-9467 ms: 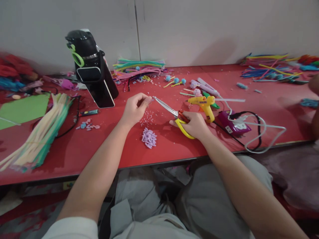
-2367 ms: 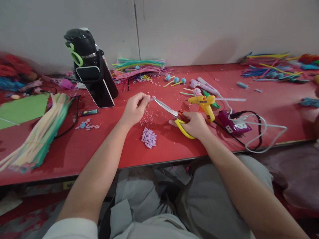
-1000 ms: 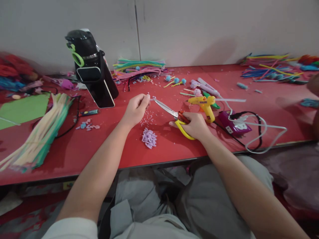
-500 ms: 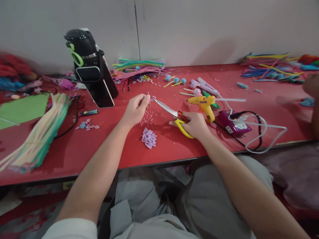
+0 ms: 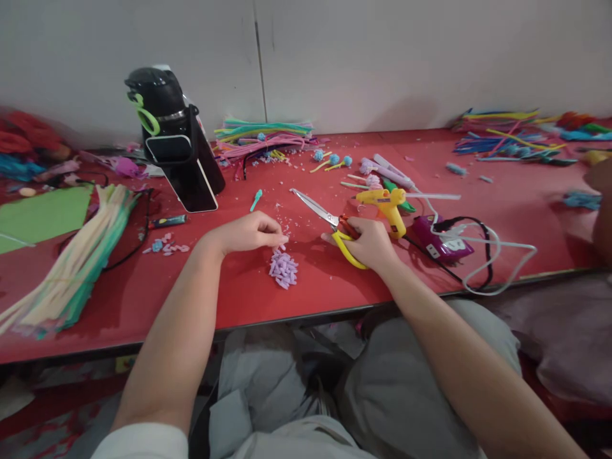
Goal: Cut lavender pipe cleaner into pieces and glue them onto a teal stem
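My left hand [image 5: 251, 233] is closed in a pinch, palm down. A small lilac piece [image 5: 283, 247], apparently cut pipe cleaner, shows at its fingertips. Just below lies a heap of short lilac pipe-cleaner pieces [image 5: 284, 270], close to the fingers. My right hand [image 5: 370, 243] is wrapped round the yellow and orange handles of a pair of scissors [image 5: 313, 205]. Their blades point away to the upper left and look nearly together, with nothing visible between them. Lilac crumbs are scattered between the two hands.
A yellow glue gun [image 5: 385, 203] lies beyond my right hand, near a purple power strip [image 5: 437, 239] with cords. A black bottle [image 5: 165, 115] with a phone leaning on it stands back left. Pipe-cleaner bundles [image 5: 71, 255] lie around. Another person's hand [image 5: 601, 191] is far right.
My left hand has moved from near the scissor tips down toward me, to the lilac heap. A small teal piece behind it now shows. The scissors remain in my right hand.
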Action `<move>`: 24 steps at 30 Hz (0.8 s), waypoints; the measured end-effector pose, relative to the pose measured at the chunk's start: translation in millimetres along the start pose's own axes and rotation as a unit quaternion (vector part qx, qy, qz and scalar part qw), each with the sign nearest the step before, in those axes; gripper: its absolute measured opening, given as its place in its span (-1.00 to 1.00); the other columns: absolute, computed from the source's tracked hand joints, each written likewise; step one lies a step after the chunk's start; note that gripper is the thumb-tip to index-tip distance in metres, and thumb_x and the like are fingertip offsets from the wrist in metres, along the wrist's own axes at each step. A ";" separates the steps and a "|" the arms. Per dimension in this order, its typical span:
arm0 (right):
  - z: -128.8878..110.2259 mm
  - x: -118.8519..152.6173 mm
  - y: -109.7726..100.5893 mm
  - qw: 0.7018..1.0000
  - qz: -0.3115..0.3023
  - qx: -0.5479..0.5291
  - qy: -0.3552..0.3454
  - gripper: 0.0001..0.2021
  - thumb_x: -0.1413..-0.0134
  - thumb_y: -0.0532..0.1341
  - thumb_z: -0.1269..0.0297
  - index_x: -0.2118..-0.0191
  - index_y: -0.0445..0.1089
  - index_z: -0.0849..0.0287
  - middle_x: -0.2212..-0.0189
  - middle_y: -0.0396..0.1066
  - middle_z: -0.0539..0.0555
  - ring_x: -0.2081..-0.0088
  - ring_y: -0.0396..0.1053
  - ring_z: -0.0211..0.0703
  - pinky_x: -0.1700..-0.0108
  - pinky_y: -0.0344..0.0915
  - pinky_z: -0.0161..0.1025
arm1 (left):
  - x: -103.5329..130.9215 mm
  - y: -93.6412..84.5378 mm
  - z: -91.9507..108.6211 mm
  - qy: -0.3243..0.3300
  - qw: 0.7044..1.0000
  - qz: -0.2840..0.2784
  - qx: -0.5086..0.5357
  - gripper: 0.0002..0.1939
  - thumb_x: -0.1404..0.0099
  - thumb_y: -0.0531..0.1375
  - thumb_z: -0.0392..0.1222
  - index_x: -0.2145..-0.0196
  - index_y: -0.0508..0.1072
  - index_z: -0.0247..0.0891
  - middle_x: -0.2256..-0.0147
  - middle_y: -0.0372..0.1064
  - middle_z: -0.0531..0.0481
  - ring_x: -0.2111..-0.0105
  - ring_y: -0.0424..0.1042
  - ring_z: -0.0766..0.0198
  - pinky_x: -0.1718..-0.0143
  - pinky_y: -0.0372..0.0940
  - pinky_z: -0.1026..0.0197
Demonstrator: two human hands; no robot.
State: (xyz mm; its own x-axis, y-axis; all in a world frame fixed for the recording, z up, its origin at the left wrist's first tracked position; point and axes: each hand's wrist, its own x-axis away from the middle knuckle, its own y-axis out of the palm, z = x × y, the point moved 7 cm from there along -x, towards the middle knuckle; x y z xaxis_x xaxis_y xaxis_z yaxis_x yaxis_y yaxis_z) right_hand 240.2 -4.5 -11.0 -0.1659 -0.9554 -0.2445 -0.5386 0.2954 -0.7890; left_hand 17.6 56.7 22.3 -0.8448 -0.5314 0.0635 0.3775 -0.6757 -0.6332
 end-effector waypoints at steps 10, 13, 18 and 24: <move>-9.4 -5.0 -16.1 0.984 -0.075 0.154 0.044 -0.47 0.03 0.22 -0.32 0.52 0.19 0.10 0.54 0.34 0.06 0.49 0.21 -0.17 0.43 0.03 -0.23 | 3.7 -25.2 3.1 -0.023 0.984 0.165 -0.058 -0.53 -0.33 0.21 0.11 0.63 0.34 -0.20 0.67 0.19 0.11 0.66 0.16 0.36 0.58 0.12 0.21; -14.6 -10.1 -25.5 0.961 -0.154 0.228 0.015 -0.54 -0.02 0.24 -0.24 0.41 0.36 0.14 0.39 0.48 0.19 0.38 0.37 -0.04 0.39 0.09 -0.20 | 7.3 -46.0 -3.0 -0.020 0.956 0.288 -0.057 -0.72 -0.29 0.24 -0.01 0.49 0.45 -0.23 0.52 0.40 0.05 0.53 0.30 0.31 0.46 0.21 0.22; -9.0 -10.8 -35.9 0.930 -0.229 0.289 0.012 -0.55 -0.17 0.15 -0.14 0.27 0.49 0.20 0.30 0.53 0.30 0.28 0.49 0.11 0.35 0.20 -0.14 | -9.8 -59.4 -24.1 -0.031 0.942 0.316 -0.107 -0.88 -0.20 0.27 -0.22 0.49 0.50 -0.25 0.48 0.51 -0.03 0.47 0.41 0.25 0.41 0.23 0.23; -6.7 -4.3 -38.7 0.933 -0.236 0.266 0.050 -0.53 -0.22 0.08 -0.13 0.16 0.49 0.20 0.23 0.53 0.31 0.17 0.52 0.19 0.29 0.28 -0.11 | -66.3 -66.0 -45.1 -0.150 0.931 0.260 -0.207 -0.86 -0.23 0.22 -0.31 0.25 0.55 -0.24 0.18 0.58 -0.12 0.19 0.52 0.18 0.12 0.33 0.19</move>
State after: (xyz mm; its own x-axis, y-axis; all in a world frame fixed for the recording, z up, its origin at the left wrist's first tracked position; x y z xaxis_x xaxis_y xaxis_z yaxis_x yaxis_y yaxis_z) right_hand 256.2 -11.8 24.3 -0.1046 -0.9664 0.2346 -0.0893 -0.2258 -0.9701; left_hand 31.5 159.5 25.1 -0.4207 -0.8926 -0.1622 0.4749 -0.0644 -0.8777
